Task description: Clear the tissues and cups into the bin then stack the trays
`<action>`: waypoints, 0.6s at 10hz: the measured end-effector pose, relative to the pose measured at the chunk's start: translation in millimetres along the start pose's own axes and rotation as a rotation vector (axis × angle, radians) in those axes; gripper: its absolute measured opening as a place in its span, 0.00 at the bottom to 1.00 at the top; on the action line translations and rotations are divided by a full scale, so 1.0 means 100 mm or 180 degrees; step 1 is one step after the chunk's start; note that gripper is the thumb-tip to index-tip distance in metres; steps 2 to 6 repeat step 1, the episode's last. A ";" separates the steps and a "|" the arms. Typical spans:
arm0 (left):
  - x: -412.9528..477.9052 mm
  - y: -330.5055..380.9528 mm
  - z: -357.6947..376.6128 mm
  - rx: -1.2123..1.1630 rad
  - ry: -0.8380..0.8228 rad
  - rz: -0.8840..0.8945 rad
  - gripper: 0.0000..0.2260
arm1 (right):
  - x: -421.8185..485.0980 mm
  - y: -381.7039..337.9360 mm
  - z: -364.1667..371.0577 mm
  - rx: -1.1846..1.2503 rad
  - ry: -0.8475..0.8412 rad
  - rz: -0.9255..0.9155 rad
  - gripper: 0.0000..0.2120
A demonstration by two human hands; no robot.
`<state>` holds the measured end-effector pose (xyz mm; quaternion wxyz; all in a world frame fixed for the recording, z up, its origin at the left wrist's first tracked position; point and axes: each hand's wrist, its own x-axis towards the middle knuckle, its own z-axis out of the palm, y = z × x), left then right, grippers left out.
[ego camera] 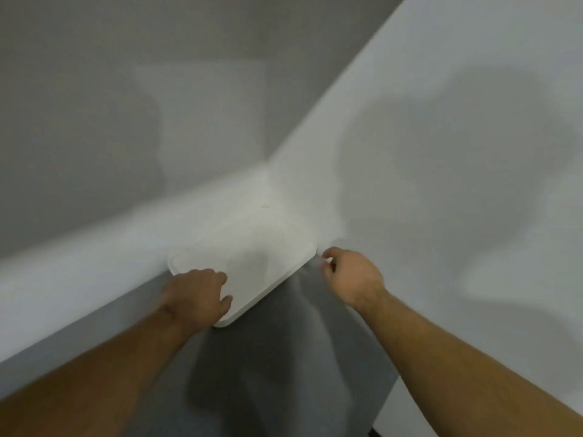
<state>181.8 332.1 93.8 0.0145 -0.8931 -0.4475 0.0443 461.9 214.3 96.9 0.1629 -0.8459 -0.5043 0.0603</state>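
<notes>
- Two bare forearms enter from the lower corners of the frame, nearest the camera, and reach toward the centre.
- The left hand (197, 296) lies on the near-left corner of a white tray (252, 272), fingers curled over the top and the thumb on the tray's inner surface; it looks like a grip on the rim, though the underside is hidden.
- The right hand (350, 275) sits just beside the tray's right corner, fingers curled loosely; blur makes it impossible to tell whether it touches the tray or pinches anything.
- The tray rests at lower centre, on the inner corner where two white tabletops (457, 152) meet, with its near edge overhanging the grey floor (268, 373).
- No tissues, cups or bin are in view.
- Judging by its thin rim and moulded hollows, the tray is probably light, stiff and rather slick; holding opposite edges with both hands would keep it level.
</notes>
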 end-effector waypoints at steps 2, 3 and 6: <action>-0.11 0.08 -0.45 0.0076 0.0503 0.0121 0.20 | -0.26 -0.05 -0.55 -0.0057 0.0464 0.0127 0.18; -0.11 0.08 -0.45 0.0076 0.0503 0.0121 0.20 | -0.26 -0.05 -0.55 -0.0057 0.0464 0.0127 0.18; -0.11 0.08 -0.45 0.0076 0.0503 0.0121 0.20 | -0.26 -0.05 -0.55 -0.0057 0.0464 0.0127 0.18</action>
